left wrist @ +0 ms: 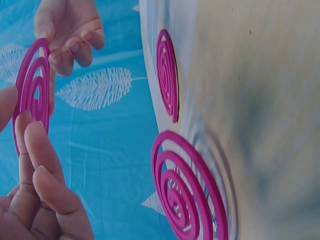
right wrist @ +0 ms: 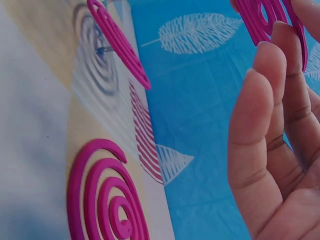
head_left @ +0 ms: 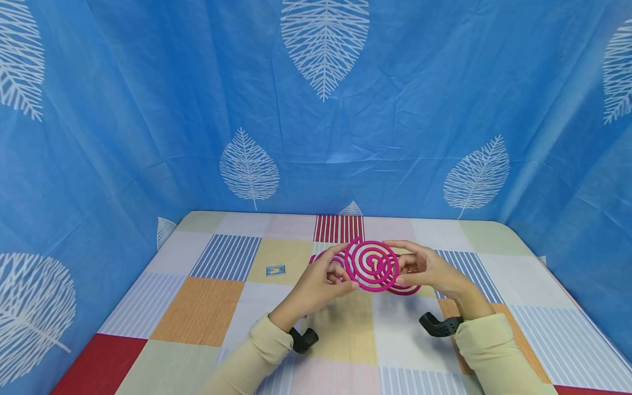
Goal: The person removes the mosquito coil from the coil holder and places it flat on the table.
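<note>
Both hands hold a magenta spiral coil [head_left: 373, 260] upright in the air, facing the head camera. My left hand [head_left: 318, 282] pinches its left edge between thumb and fingers, and my right hand [head_left: 436, 272] pinches the right edge the same way. Behind and below it are two more magenta spirals, partly covered by the hands in the head view. In the left wrist view the nearer spiral [left wrist: 176, 209] looks raised over its shadow. The other spiral [right wrist: 90, 200], large in the right wrist view, appears to lie on the patchwork cloth.
A small blue-edged rectangular item [head_left: 275, 270] lies on the patchwork tablecloth [head_left: 197, 310], left of the hands. Blue curtains [head_left: 395, 120] with white leaf prints surround the table at the back and sides. Black wrist devices [head_left: 441, 325] sit at both cuffs.
</note>
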{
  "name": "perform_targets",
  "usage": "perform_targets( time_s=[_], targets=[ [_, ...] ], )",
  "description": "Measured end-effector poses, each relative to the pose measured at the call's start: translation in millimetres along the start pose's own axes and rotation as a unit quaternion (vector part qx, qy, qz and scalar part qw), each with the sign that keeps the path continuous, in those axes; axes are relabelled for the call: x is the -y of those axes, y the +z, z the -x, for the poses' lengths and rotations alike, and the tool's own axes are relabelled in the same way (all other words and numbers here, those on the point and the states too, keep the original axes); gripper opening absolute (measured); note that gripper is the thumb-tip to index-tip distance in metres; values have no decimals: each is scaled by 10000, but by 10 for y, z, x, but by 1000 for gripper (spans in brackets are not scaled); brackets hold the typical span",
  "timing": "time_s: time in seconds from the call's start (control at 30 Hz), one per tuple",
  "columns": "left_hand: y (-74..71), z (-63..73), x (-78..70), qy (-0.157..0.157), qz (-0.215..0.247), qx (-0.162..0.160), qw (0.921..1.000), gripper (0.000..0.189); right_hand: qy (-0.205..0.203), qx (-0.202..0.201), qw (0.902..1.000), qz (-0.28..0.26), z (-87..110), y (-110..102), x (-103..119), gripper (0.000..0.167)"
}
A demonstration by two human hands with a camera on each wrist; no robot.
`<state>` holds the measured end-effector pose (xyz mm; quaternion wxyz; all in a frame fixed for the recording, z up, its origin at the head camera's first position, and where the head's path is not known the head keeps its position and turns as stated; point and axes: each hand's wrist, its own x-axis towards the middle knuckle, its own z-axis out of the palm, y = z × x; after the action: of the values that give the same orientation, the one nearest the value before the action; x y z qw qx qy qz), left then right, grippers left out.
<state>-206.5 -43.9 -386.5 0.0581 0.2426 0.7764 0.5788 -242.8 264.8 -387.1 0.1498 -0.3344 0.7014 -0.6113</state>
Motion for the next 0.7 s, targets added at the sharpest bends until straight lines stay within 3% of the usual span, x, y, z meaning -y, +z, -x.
perform_targets(
  time_s=[0.7],
  targets=[
    [386,-187,1,-361,628,-238,9971,83,368,-9,9993,-118,235,-285,47,64]
  ],
)
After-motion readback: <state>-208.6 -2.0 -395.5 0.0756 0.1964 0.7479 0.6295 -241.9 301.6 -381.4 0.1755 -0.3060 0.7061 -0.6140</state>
